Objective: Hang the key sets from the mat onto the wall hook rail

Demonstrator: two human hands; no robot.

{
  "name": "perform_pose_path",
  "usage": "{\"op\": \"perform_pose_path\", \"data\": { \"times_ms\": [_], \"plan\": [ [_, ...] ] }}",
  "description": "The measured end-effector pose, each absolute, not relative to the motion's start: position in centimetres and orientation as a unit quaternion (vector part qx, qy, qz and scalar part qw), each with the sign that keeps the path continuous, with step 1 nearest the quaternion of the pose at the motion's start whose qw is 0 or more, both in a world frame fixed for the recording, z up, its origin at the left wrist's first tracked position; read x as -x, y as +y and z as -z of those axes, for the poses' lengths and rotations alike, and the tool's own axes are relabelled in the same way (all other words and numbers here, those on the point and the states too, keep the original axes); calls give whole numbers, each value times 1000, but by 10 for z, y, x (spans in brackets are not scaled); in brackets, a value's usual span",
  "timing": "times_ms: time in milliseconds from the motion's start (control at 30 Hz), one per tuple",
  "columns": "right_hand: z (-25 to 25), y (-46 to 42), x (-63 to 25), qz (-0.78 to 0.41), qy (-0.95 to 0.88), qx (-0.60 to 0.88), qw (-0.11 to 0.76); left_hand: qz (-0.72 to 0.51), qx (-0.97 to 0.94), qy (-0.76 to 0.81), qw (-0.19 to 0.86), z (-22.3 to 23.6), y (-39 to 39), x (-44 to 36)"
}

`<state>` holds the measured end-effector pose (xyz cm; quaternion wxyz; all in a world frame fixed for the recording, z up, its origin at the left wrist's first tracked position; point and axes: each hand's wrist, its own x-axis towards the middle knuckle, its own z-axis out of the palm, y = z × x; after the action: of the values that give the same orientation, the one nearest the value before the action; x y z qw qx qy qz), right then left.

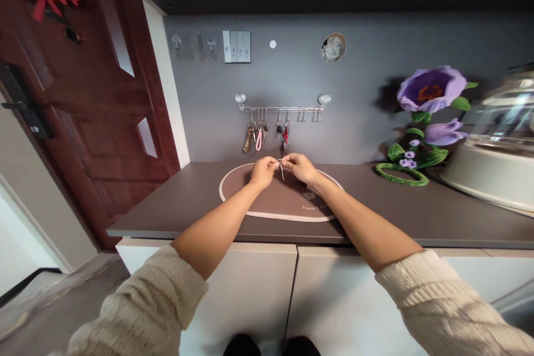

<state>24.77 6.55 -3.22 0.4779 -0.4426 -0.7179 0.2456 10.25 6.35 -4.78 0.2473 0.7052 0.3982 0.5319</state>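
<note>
My left hand (264, 171) and my right hand (299, 168) are close together above the brown mat (271, 203), fingertips almost touching. Both are closed in a pinch on a small key ring, most of which the fingers hide. A thin silver key (282, 174) dangles between them, its tip pointing down. Just beyond my hands, a clear hook rail (283, 109) is fixed to the grey wall. From it hang a brown key fob (247, 140), a pink strap (259, 139), a red key holder (286, 136) and several keys.
The mat lies on a dark countertop (167, 206) over white cabinet doors (246, 283). A purple flower ornament (431, 89) and a white-based appliance with a clear dome (492, 172) stand at the right. Switches (237, 47) sit on the wall; a reddish door (95, 94) is at the left.
</note>
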Motion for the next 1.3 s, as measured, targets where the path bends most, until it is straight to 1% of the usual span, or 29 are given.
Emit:
{"op": "perform_pose_path", "data": {
  "times_ms": [133,267,533,767,867,1000,1133,1300],
  "plan": [
    [31,60,-244,-371,-672,390,509,-564,-671,383,291,43,60,-104],
    [29,52,-241,-422,-644,382,511,-590,-641,369,325,39,58,-105],
    [24,42,-237,-420,-612,375,555,-608,-611,359,358,36,52,-107],
    [18,48,-238,-389,-601,387,581,-614,-602,347,374,34,49,-109],
    [4,53,-242,-368,-577,403,608,-614,-600,350,375,37,50,-110],
    [-24,61,-250,-355,-565,424,612,-610,-607,346,375,39,51,-111],
    [-49,73,-256,-338,-519,454,640,-600,-619,353,363,40,52,-112],
    [-64,91,-258,-340,-466,468,670,-578,-649,358,342,42,53,-112]
  ]
}}
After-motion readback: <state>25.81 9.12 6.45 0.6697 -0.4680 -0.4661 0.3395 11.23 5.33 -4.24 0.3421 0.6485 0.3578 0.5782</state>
